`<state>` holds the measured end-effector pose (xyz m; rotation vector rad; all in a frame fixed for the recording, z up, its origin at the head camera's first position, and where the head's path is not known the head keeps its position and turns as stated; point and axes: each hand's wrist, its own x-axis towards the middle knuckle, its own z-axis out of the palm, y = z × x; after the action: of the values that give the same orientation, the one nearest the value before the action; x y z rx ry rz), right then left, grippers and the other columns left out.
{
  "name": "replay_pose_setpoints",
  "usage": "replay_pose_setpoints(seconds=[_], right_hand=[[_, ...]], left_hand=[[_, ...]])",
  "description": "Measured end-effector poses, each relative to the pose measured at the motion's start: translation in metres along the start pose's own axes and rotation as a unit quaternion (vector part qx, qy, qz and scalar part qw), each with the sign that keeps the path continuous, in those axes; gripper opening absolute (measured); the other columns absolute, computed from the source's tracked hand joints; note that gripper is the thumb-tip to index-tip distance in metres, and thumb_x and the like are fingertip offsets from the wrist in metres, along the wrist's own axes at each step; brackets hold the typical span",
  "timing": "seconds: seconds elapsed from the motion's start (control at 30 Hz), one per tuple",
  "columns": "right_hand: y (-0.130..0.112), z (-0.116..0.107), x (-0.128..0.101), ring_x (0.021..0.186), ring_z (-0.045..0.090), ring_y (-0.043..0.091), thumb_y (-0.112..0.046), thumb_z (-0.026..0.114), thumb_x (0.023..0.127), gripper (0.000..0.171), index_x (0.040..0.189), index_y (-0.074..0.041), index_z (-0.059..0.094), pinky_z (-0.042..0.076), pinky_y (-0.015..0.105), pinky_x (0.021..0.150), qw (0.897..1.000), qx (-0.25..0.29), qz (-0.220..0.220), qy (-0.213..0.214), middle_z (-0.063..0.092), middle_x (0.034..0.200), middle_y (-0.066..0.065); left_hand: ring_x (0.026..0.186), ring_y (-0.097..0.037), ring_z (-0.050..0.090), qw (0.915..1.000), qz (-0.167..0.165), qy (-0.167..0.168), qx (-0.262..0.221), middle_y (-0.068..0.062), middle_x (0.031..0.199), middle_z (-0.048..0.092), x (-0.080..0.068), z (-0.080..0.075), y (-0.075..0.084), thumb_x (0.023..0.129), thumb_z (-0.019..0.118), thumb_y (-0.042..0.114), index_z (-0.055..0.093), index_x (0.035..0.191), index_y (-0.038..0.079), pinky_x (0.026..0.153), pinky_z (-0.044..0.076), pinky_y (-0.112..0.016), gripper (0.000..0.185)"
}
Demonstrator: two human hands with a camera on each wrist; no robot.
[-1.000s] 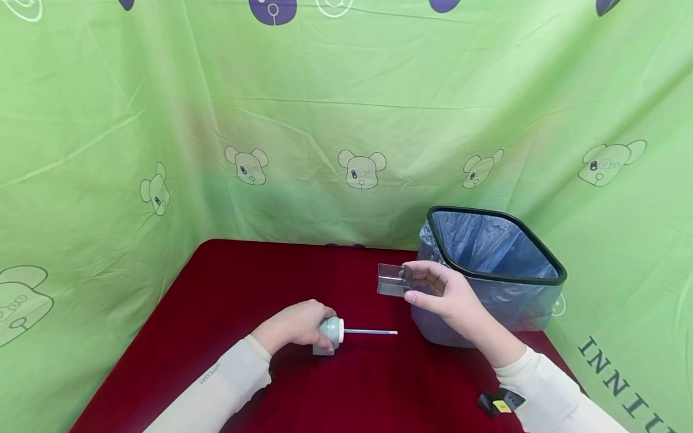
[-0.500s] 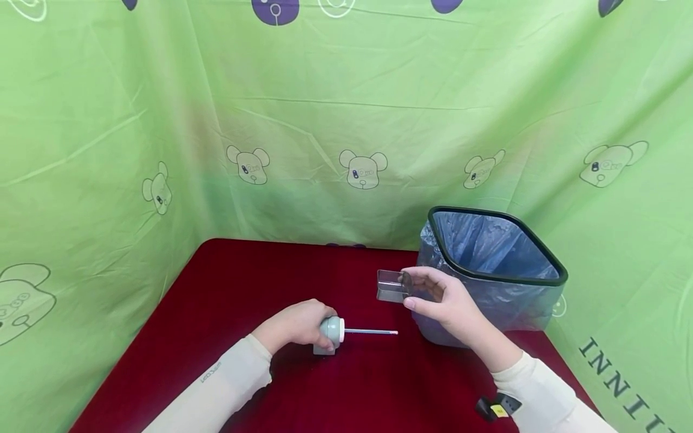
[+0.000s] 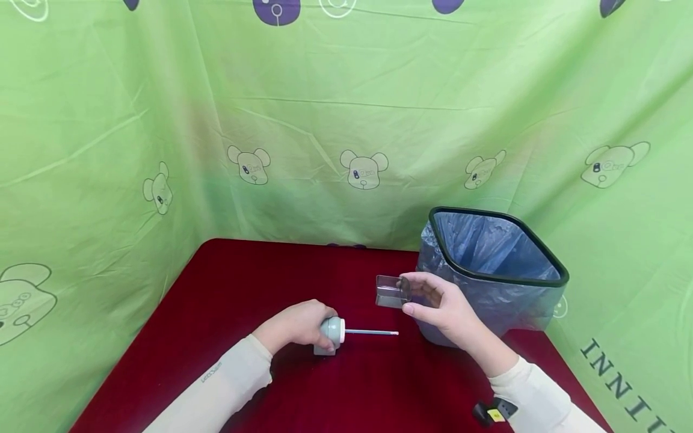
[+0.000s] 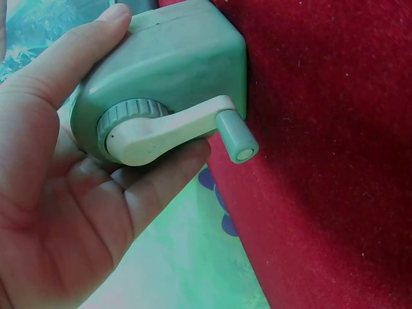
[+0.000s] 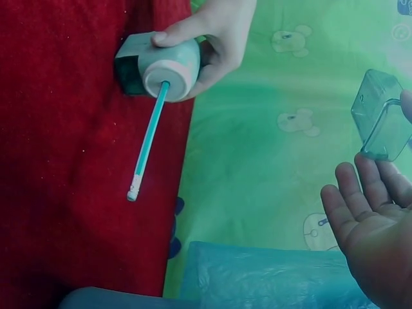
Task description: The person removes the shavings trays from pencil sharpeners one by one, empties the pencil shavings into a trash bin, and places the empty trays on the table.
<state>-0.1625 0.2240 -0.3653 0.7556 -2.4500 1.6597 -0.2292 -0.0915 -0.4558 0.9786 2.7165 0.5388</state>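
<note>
On the red-covered table, my left hand (image 3: 298, 325) grips a grey-green pencil sharpener (image 3: 332, 329) with its fingers and thumb. A white crank (image 4: 174, 132) with a green knob juts from its back in the left wrist view. Out of the sharpener's front sticks a blue-and-white pencil (image 5: 149, 141), its eraser end pointing to the right in the head view. Beside the bin, my right hand (image 3: 446, 307) pinches a clear plastic shavings drawer (image 3: 390, 292) between thumb and fingers, above the table. No shavings can be made out in the drawer (image 5: 378, 109).
A bin with a black rim (image 3: 500, 278) and a bluish plastic liner (image 3: 487, 240) stands at the table's right back corner, just behind my right hand. Green cloth (image 3: 303, 120) with bear prints surrounds the red tablecloth (image 3: 271, 270).
My right hand has come down slightly and nearer to me with the clear drawer in it. The left hand, the sharpener and the pencil stay in place.
</note>
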Motion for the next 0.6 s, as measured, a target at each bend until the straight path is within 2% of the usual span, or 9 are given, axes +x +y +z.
replay_pose_setpoints(seconds=[0.4,0.6], right_hand=[[0.005,0.005,-0.004,0.112,0.065,0.01,-0.003,0.076,0.089,0.05,0.136,-0.003,0.06,0.051,0.017,0.095,1.0,0.005,0.009,0.002,0.067,0.124,0.016],[0.012,0.008,-0.005,0.11,0.067,0.01,-0.002,0.076,0.089,0.049,0.135,-0.001,0.06,0.052,0.019,0.093,1.0,0.013,0.004,-0.002,0.069,0.12,0.011]], left_hand=[[0.079,-0.006,0.06,1.0,-0.004,-0.002,0.001,0.009,0.095,0.067,0.0,-0.001,0.0,0.074,0.091,0.041,0.071,0.119,0.014,0.072,0.054,-0.025,0.056],[0.078,-0.005,0.06,1.0,-0.004,-0.001,-0.004,0.011,0.093,0.066,0.0,0.001,-0.001,0.074,0.091,0.042,0.071,0.116,0.016,0.072,0.053,-0.024,0.054]])
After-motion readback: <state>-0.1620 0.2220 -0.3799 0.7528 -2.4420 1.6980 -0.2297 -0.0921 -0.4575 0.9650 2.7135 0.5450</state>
